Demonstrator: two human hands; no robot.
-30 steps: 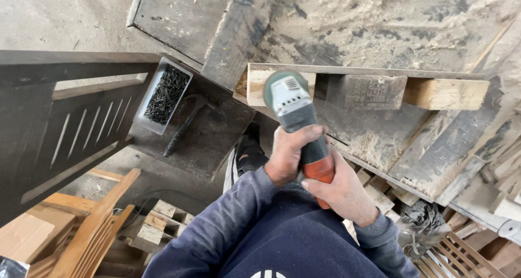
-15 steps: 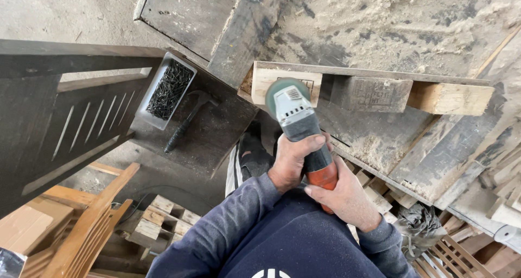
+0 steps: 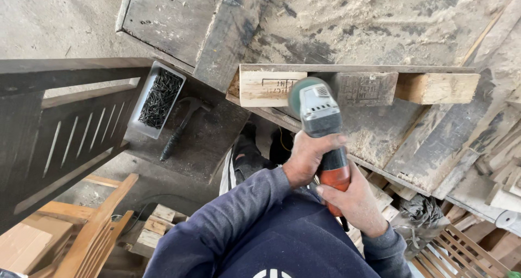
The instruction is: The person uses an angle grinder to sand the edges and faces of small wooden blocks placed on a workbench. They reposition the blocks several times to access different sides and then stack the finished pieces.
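Note:
I hold an angle grinder (image 3: 320,123) with a grey-green head and orange handle in both hands. My left hand (image 3: 308,157) grips its body just behind the head. My right hand (image 3: 355,199) wraps the orange rear handle. The grinder's disc end sits against the pale end block of a wooden pallet (image 3: 271,87) lying on a dusty workbench. Sawdust covers the boards beyond it.
A tray of dark nails (image 3: 159,99) and a black-handled hammer (image 3: 182,127) lie on a dark board to the left. A dark slatted panel (image 3: 65,131) stands at far left. Wooden chair parts (image 3: 92,229) and scrap offcuts (image 3: 477,223) lie below.
The grinder's head has moved slightly forward and down until it meets the pallet's end block. Both hands keep the same grip.

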